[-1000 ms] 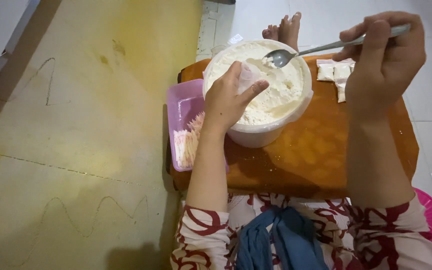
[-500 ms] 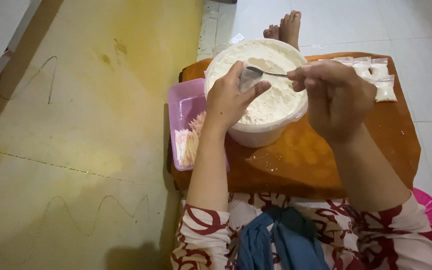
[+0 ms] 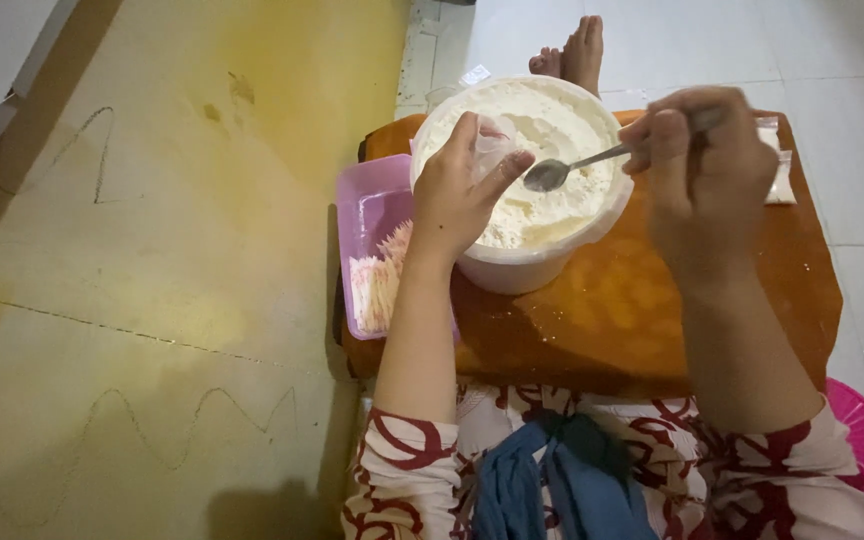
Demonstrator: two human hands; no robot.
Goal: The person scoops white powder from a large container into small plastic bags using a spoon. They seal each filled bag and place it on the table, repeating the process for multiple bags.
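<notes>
A low orange table (image 3: 642,310) stands on a floor of yellow mat and white tiles. On it sits a white tub (image 3: 527,265) of white powder. Above the tub, the left hand (image 3: 457,190) pinches a small clear bag (image 3: 492,145), and the right hand (image 3: 707,165) grips a spoon (image 3: 562,170) whose bowl points at the bag. A pink tray (image 3: 372,215) lies just left of the tub.
</notes>
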